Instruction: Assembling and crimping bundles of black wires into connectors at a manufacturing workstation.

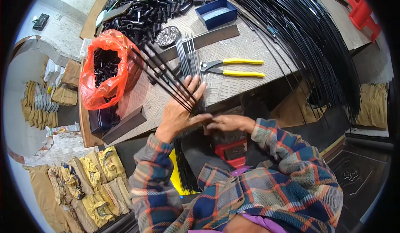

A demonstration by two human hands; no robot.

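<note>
The left hand (177,114) has its long fingers extended and slightly parted, the thumb pointing toward the right hand (230,123); the black rods (170,84) cross it, fanning away up and left of those fingers. How firmly they are gripped cannot be told. The right hand's fingers, blurred, lie close by the left thumb; whether they hold anything cannot be told either. Silver wires (181,54) run just beyond the left fingertips, so the rods could snag there if the hand swung right. A loose grip could let the rods splay or slip off the near table (150,108) edge. The yellow-handled pliers (233,72), right of the left fingertips, could be knocked by a wide sweep.
</note>
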